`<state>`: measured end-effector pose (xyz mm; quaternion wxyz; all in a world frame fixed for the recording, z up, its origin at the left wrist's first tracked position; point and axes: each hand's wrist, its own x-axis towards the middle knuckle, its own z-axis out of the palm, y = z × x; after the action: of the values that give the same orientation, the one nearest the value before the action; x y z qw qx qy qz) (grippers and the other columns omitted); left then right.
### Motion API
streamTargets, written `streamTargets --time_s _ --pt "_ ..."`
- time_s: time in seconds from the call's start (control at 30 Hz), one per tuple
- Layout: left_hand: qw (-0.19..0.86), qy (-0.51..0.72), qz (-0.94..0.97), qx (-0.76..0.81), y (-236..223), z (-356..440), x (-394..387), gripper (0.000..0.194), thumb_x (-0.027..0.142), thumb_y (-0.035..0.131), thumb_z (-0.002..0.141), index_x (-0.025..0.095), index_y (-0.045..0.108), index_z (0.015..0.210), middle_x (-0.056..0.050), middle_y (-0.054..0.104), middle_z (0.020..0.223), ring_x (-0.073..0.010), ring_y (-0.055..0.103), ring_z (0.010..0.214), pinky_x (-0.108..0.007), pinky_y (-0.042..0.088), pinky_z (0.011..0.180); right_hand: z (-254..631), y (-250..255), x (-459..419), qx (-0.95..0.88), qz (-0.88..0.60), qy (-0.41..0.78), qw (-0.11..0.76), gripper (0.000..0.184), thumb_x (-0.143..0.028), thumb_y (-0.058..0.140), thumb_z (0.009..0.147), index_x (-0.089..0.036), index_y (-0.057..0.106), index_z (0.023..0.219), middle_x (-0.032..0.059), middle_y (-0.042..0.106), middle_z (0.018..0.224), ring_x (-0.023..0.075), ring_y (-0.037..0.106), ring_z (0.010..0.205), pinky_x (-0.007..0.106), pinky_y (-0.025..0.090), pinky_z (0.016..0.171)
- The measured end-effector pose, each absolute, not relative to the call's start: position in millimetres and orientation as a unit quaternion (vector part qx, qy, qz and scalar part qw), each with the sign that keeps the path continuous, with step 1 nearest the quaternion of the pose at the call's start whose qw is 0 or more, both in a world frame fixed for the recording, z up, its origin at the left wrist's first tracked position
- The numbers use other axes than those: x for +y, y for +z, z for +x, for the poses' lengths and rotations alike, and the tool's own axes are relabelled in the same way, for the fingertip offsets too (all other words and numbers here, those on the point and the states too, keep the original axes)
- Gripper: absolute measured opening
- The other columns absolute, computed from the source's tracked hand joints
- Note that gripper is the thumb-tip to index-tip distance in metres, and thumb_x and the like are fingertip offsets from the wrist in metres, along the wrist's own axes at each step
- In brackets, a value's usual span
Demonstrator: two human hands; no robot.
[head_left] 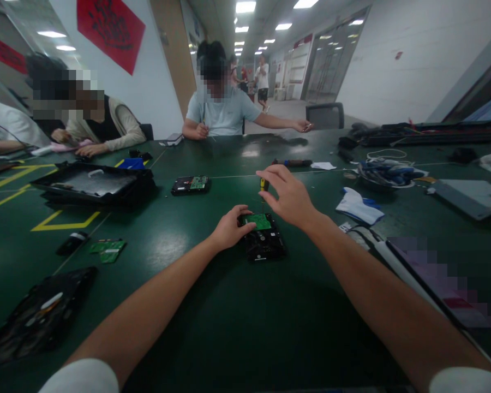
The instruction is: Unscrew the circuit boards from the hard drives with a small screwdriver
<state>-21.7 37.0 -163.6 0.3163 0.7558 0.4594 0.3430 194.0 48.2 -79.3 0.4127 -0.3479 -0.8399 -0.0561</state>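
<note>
A black hard drive [265,246] with a green circuit board [261,221] on its upper face lies on the table in front of me. My left hand [230,228] grips the drive's left side, its thumb resting over the edge of the board. Above the board, my right hand [288,194] pinches a small yellow-and-black screwdriver [264,185] by its handle. The screwdriver stands upright, its thin shaft pointing down at the board's far part. Whether its tip sits in a screw is too small to tell.
Another hard drive [190,184] lies further back. At left are black trays [94,185], a loose green circuit board [108,250] and a black casing [41,311]. White-and-blue gloves [359,206], a cable bundle [388,172] and a grey box [472,197] lie right. A person [223,112] sits opposite.
</note>
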Motion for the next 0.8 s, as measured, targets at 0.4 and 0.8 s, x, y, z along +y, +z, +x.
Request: streamTargets --time_s 0.4,0.8 --pt "0.317 0.339 0.755 0.462 -163.0 -20.9 37.6 0.058 0.031 0.073 0.087 0.015 0.050 0.137 -0.016 0.069 0.134 -0.0247 0.069 0.105 -0.041 0.053 0.089 193.0 -81.6 49.6 -0.856 -0.317 -0.038 0.407 0.057 -0.009 0.057 0.085 -0.018 0.052 0.141 0.0175 0.055 0.139 0.0348 0.052 0.132 0.057 0.043 0.115" --pt "0.310 0.334 0.757 0.468 -161.7 -21.1 36.1 0.057 0.031 0.073 0.088 0.017 0.050 0.137 -0.014 0.069 0.134 -0.0237 0.069 0.104 -0.041 0.054 0.089 194.3 -85.2 52.2 -0.820 -0.355 -0.041 0.448 0.037 -0.023 0.068 0.089 -0.022 0.058 0.124 0.0139 0.055 0.119 0.0348 0.058 0.116 0.057 0.052 0.102"
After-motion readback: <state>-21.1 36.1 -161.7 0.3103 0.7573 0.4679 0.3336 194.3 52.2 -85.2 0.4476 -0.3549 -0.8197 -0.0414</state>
